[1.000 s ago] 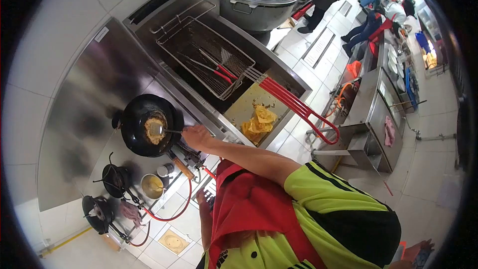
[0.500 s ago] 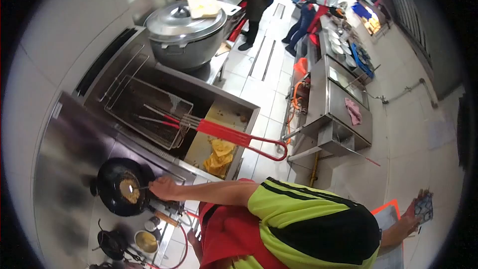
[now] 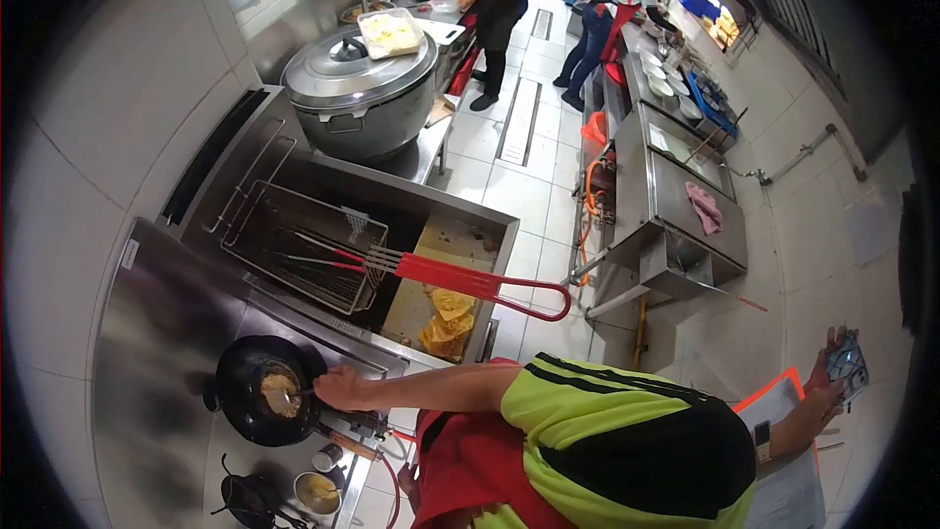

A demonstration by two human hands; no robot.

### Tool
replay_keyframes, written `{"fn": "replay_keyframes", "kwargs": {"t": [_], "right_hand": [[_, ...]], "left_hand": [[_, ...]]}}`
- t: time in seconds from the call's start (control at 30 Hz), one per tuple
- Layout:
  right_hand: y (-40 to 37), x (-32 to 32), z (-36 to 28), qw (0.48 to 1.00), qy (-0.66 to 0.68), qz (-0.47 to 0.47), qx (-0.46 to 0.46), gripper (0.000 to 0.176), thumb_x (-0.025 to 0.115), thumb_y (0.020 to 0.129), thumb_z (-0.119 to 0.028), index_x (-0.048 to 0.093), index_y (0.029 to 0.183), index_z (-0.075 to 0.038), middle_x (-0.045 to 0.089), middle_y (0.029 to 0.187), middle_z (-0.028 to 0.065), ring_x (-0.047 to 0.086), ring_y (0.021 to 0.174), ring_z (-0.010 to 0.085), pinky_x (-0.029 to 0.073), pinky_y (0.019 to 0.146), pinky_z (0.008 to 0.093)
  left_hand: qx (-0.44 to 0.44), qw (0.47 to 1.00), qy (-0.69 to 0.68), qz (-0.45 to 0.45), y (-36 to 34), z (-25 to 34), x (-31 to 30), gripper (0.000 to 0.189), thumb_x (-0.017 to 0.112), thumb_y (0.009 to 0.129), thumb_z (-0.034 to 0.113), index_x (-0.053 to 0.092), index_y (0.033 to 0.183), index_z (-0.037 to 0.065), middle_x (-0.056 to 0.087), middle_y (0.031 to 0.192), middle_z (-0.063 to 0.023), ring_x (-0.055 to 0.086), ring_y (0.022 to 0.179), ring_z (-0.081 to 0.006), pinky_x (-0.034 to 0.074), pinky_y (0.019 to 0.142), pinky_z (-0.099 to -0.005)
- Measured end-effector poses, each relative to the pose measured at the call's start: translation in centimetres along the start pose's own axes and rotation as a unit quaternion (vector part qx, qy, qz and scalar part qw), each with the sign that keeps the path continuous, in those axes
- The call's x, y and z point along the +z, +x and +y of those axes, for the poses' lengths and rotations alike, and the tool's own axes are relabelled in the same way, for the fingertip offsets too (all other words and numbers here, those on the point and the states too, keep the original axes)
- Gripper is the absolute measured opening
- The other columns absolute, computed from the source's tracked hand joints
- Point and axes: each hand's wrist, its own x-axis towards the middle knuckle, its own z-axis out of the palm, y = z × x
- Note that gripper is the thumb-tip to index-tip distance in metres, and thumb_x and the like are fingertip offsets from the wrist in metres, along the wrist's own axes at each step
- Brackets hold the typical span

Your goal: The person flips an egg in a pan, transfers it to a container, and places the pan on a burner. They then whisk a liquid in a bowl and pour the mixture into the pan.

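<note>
Two small vessels sit nearest, just below the pan: a pot of yellow liquid and a little tin, with a red hose running past them beside the red apron. The left hand shows only as a sliver against that apron, so I cannot tell how its fingers stand. Behind the person, someone else's hand holds a phone above a clipboard. The pan's wooden handle juts out under the right wrist. Farther on, a wire fryer basket with long red handles lies across the fryer, with yellow fried pieces heaped in the tray beside it. Beyond stands a big lidded pot, and co-workers are far down the aisle. The right hand has its fingers closed on a metal spoon, whose bowl rests on a golden-brown patty. The patty lies in the middle of the black pan, on the steel tabletop beside the fryer.
</note>
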Motion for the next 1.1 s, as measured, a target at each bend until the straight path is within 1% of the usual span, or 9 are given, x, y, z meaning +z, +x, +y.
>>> {"fn": "replay_keyframes", "kwargs": {"t": [0.07,0.13,0.2,0.33,0.53,0.7,0.8,0.93,1.1], "right_hand": [[0.3,0.1,-0.1,0.996,0.016,0.066,0.057,0.014,0.053,0.084,-0.011,0.065,0.091,-0.008,0.064,0.071,0.0079,0.068,0.072,0.0259,0.053,0.057,0.0412],[3.0,6.4,1.8,0.997,-0.007,0.066,0.03,0.008,0.054,0.084,-0.012,0.061,0.087,-0.01,0.06,0.07,0.0053,0.064,0.067,0.0229,0.051,0.056,0.0387],[5.0,10.5,3.0,0.984,-0.176,0.014,0.029,0.007,0.051,0.085,-0.012,0.055,0.08,-0.014,0.052,0.067,0.0026,0.058,0.066,0.0211,0.049,0.055,0.0359],[1.9,3.0,1.4,0.992,-0.029,-0.044,0.117,0.009,0.048,0.084,-0.013,0.052,0.078,-0.018,0.041,0.065,0.0028,0.053,0.07,0.0196,0.044,0.053,0.0327],[0.5,2.0,-0.2,0.979,-0.054,0.175,0.084,0.006,0.056,0.078,-0.012,0.057,0.073,-0.013,0.052,0.063,0.0024,0.058,0.064,0.0215,0.046,0.054,0.0385],[-0.1,3.8,-0.2,0.988,-0.019,0.151,0.03,0.008,0.058,0.079,-0.012,0.066,0.076,-0.011,0.065,0.069,0.0052,0.068,0.07,0.023,0.051,0.057,0.0395],[-0.8,1.5,-0.9,0.994,-0.034,0.056,0.084,0.012,0.058,0.081,-0.013,0.07,0.082,-0.012,0.07,0.077,0.0066,0.071,0.078,0.0243,0.053,0.061,0.0399],[-0.6,1.1,-0.8,0.993,-0.03,0.098,0.054,0.013,0.058,0.081,-0.014,0.07,0.084,-0.011,0.07,0.077,0.005,0.07,0.079,0.0241,0.053,0.063,0.0392],[-0.4,2.2,-0.7,0.993,0.059,0.032,0.097,0.014,0.056,0.084,-0.013,0.069,0.087,-0.01,0.07,0.078,0.0041,0.069,0.081,0.0251,0.053,0.066,0.0378]], "left_hand": [[0.0,1.0,0.0,0.001,0.0,0.0,-0.4,0.039,0.059,0.093,0.038,0.056,0.123,0.012,0.063,0.11,-0.0118,0.065,0.092,-0.0265,0.053,0.073,-0.0405],[-0.002,1.0,0.001,0.002,-0.2,0.5,-0.3,0.039,0.059,0.093,0.038,0.056,0.123,0.012,0.063,0.11,-0.0118,0.065,0.091,-0.0263,0.053,0.073,-0.0405],[-0.004,1.0,0.001,0.002,-0.4,0.7,-0.3,0.04,0.059,0.093,0.038,0.056,0.123,0.012,0.064,0.11,-0.0118,0.065,0.091,-0.0262,0.053,0.073,-0.0404],[-0.008,1.0,0.003,0.001,-0.2,0.7,-0.4,0.04,0.059,0.093,0.038,0.056,0.123,0.012,0.064,0.11,-0.0119,0.065,0.09,-0.026,0.053,0.072,-0.0404],[-0.01,1.0,-0.001,0.001,-0.1,0.9,-0.5,0.04,0.059,0.093,0.039,0.056,0.123,0.013,0.064,0.11,-0.0119,0.065,0.09,-0.0256,0.054,0.071,-0.0403],[-0.012,1.0,0.002,-0.001,-0.3,0.6,-0.7,0.04,0.06,0.093,0.039,0.056,0.124,0.013,0.064,0.11,-0.012,0.065,0.089,-0.0253,0.054,0.07,-0.0402],[-0.013,1.0,0.003,0.0,-0.2,0.4,-0.7,0.04,0.06,0.093,0.039,0.056,0.124,0.013,0.064,0.11,-0.012,0.065,0.089,-0.0251,0.054,0.069,-0.0402],[-0.01,1.0,0.002,0.0,-0.1,0.3,-0.5,0.041,0.06,0.093,0.039,0.055,0.124,0.013,0.064,0.11,-0.0121,0.065,0.088,-0.0248,0.054,0.068,-0.0401],[-0.011,1.0,-0.007,0.002,-0.4,0.8,0.1,0.041,0.06,0.093,0.039,0.055,0.124,0.013,0.064,0.109,-0.0121,0.065,0.087,-0.0245,0.054,0.067,-0.0401]]}}
